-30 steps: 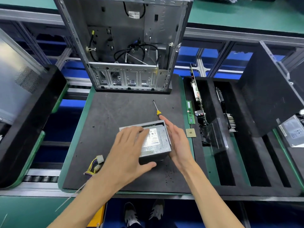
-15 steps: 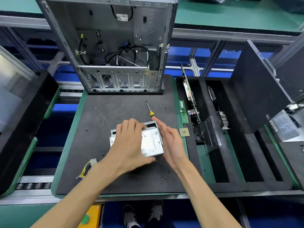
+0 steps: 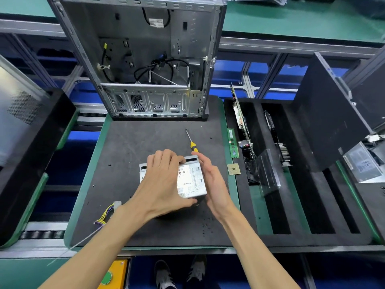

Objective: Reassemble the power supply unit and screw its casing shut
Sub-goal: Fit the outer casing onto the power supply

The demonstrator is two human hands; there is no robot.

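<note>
An open computer case (image 3: 145, 59) is standing at twelve o'clock on the dark mat (image 3: 129, 147). At centre, my left hand (image 3: 164, 184) is gripping the power supply unit (image 3: 192, 178), fingers curled over its far edge. My right hand (image 3: 210, 180) is pressing flat-fingered against its three o'clock side. A screwdriver (image 3: 192, 142) is lying just beyond.

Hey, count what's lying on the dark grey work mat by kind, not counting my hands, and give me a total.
Power supply unit: 1
Screwdriver: 1
Open computer case: 1
Cable bundle with white connector: 1, lying partly over the mat's left edge
Total: 4
</note>
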